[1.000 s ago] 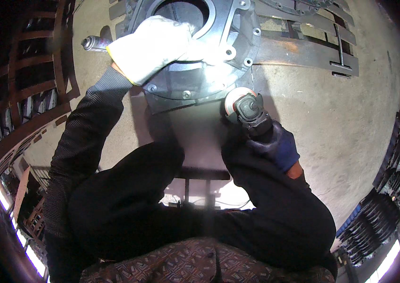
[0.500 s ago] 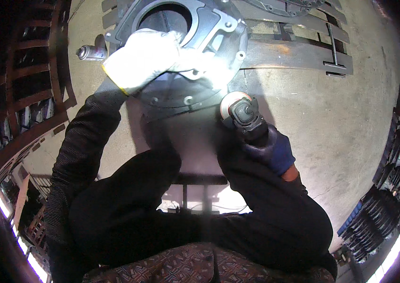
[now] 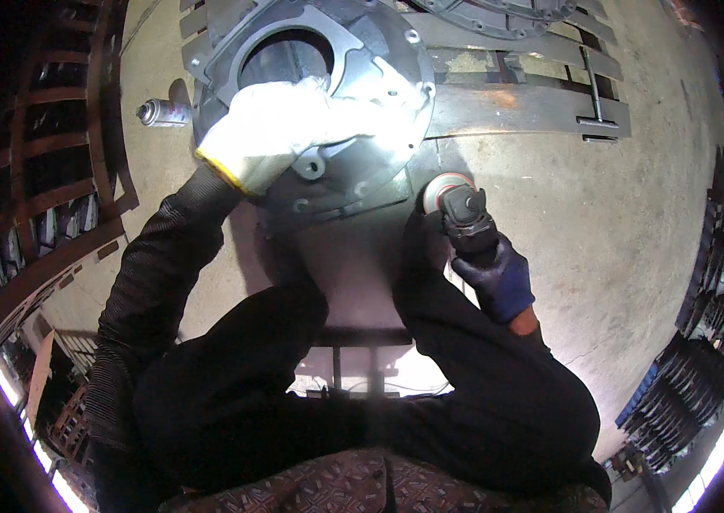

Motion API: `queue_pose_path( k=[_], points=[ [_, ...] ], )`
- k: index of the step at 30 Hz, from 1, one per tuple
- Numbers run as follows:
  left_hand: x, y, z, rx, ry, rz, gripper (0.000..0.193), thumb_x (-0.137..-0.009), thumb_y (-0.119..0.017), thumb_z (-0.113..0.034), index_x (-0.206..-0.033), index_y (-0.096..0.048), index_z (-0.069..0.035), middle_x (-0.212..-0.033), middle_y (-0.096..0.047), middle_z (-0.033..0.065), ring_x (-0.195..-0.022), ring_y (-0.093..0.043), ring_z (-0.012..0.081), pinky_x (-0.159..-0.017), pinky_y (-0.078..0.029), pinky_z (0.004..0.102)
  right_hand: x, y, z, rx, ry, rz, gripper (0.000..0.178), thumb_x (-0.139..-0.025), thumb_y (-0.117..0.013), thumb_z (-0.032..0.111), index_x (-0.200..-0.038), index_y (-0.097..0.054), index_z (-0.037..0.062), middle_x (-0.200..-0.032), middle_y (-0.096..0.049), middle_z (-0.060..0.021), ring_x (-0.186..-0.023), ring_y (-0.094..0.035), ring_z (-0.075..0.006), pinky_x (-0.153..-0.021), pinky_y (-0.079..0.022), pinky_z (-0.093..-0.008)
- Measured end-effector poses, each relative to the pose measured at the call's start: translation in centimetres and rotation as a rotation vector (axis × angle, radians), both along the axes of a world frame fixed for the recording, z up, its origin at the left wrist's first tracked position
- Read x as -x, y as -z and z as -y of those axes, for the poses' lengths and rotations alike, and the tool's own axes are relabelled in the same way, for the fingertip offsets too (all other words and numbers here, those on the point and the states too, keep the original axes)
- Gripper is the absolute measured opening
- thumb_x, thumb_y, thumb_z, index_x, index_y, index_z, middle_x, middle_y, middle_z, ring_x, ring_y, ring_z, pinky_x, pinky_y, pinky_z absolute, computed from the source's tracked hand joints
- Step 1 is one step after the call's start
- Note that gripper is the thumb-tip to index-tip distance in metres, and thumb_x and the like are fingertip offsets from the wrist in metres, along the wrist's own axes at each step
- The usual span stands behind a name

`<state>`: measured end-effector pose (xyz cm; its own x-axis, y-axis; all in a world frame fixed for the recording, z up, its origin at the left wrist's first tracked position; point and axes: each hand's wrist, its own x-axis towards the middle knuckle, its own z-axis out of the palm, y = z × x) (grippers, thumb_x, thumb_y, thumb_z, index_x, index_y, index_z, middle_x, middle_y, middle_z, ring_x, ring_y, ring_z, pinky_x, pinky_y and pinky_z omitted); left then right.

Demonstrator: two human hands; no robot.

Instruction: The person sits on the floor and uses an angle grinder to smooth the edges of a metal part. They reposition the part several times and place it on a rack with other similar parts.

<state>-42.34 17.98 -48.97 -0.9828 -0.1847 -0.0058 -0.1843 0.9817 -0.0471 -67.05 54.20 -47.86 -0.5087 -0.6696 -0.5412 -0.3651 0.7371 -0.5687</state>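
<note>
Grinding is judged in hand: metal housing [image 3: 328, 94] is pressed by flat left-hand fingers [image 3: 345, 115], angle grinder [image 3: 463, 218] gripped by the right hand [image 3: 499, 278]; steady bracing is needed.

Left glove [image 3: 281, 132] white, yellow cuff. Right glove [image 3: 499, 278] dark blue. Grinder [image 3: 462, 214] black. Casting [image 3: 328, 103] dull grey. Sleeves [image 3: 174, 282] black. Floor [image 3: 618, 222] pale beige. Can [image 3: 161, 113] silver. Racks [image 3: 54, 171] rust-brown.

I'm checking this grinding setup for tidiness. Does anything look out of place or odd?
One thing: a small spray can lies on its side on the concrete floor, left of the metal housing. The left hand rests flat on the housing; the right hand grips the grinder.
</note>
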Motion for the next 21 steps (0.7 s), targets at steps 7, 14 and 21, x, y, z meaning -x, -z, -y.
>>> queue_pose_path(
  k=[7, 14, 21],
  points=[
    [-3.5, -0.2, 2.6, -0.151, -0.066, -0.147, 0.041, -0.098, -0.066, -0.024, -0.134, -0.067, -0.005, -0.129, -0.069, 0.0183, -0.118, -0.067, 0.0375, -0.106, -0.051, 0.0465, 3.4, 4.8, -4.6, -0.076, 0.184, -0.041, 0.063, -0.075, -0.091, 0.047, -0.118, -0.073, 0.0042, -0.103, -0.08, -0.0185, -0.099, -0.078, -0.0341, -0.083, -0.06, -0.0429],
    [-6.1, 1.4, 3.3, -0.225, -0.12, -0.208, 0.041, -0.097, -0.067, -0.022, -0.133, -0.065, -0.002, -0.126, -0.068, 0.0222, -0.115, -0.068, 0.0403, -0.103, -0.054, 0.047, 8.3, 10.7, -11.9, -0.347, 0.251, -0.311, 0.057, -0.083, -0.079, 0.057, -0.103, -0.077, 0.0032, -0.09, -0.078, -0.017, -0.09, -0.078, -0.035, -0.076, -0.058, -0.0447],
    [-6.0, 1.3, 3.2, -0.24, -0.124, -0.215, 0.042, -0.096, -0.068, -0.025, -0.133, -0.066, -0.004, -0.128, -0.068, 0.0203, -0.118, -0.067, 0.0393, -0.106, -0.051, 0.0468, 12.5, 14.3, -18.5, -0.356, 0.327, -0.534, 0.063, -0.083, -0.077, 0.062, -0.104, -0.078, 0.0029, -0.101, -0.077, -0.0261, -0.102, -0.075, -0.0444, -0.083, -0.059, -0.0525]
  ],
)
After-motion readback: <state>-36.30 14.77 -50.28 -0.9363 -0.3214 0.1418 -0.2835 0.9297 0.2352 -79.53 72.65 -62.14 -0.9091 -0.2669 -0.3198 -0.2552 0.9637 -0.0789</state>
